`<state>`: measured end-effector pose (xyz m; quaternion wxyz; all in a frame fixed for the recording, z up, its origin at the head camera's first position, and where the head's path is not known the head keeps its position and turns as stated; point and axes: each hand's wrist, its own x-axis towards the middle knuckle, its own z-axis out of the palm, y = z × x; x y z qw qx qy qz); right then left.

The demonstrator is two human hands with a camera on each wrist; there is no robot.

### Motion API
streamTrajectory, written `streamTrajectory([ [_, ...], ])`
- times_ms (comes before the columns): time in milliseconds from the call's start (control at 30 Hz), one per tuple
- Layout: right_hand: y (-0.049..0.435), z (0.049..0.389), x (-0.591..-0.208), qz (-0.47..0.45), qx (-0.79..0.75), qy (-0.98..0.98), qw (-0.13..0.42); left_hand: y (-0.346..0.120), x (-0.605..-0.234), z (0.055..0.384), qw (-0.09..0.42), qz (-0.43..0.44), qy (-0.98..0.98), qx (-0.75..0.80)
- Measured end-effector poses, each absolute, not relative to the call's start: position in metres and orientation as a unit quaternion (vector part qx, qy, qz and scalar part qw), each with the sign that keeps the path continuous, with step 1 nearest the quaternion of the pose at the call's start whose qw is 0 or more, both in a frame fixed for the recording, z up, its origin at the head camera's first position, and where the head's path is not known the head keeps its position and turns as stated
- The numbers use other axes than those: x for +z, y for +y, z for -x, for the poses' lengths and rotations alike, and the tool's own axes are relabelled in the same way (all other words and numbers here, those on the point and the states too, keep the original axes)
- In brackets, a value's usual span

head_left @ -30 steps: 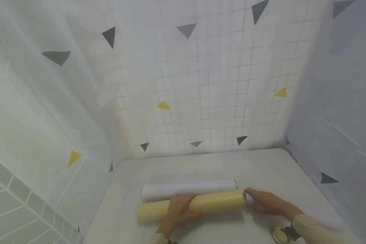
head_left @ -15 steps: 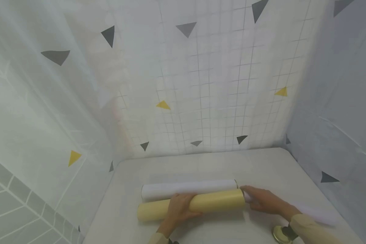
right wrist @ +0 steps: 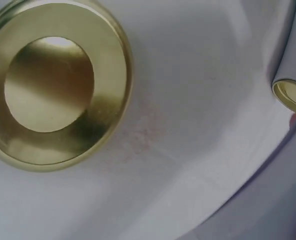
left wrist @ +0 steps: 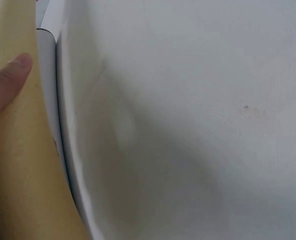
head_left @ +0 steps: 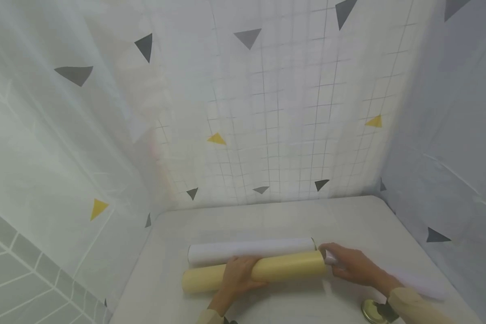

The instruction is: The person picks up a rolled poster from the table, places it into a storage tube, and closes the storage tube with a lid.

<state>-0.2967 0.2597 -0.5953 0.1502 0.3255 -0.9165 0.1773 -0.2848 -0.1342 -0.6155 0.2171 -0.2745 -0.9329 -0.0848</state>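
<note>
My left hand (head_left: 240,275) grips a pale yellow tube (head_left: 289,268) around its middle, and the tube lies slightly tilted across the table. In the left wrist view the thumb (left wrist: 10,82) rests along the yellow tube (left wrist: 28,165). At the tube's right end, my right hand (head_left: 354,265) holds a white rolled sheet (head_left: 330,258) by its near end. Past the wrist the roll stretches down to the right. Whether its tip sits inside the tube cannot be told. In the right wrist view the roll (right wrist: 258,205) curves across the lower right corner.
Just behind the yellow tube lies a white tube (head_left: 251,251); its gold-rimmed end shows in the right wrist view. A round gold lid (head_left: 371,311) lies flat under the right forearm. White patterned sheeting (head_left: 267,112) surrounds the white table (head_left: 178,225).
My right hand shifts slightly up at the tube's end, its fingers altering their hold on the roll. The roll's far end has moved a little left. My left hand and the yellow tube stay put.
</note>
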Motion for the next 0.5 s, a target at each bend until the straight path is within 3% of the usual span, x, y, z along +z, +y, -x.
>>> streamTrajectory([
  [233, 0.2617, 0.3012, -0.5972, -0.308, 0.156, -0.904, 0.252, -0.1329, -0.6154, 0.2836, 0.225, 0.277, -0.930, -0.090],
  [500, 0.2585, 0.2949, -0.5942, -0.334, 0.177, -0.890, 0.255, -0.1335, -0.6142, 0.2837, 0.239, 0.276, -0.927, -0.088],
])
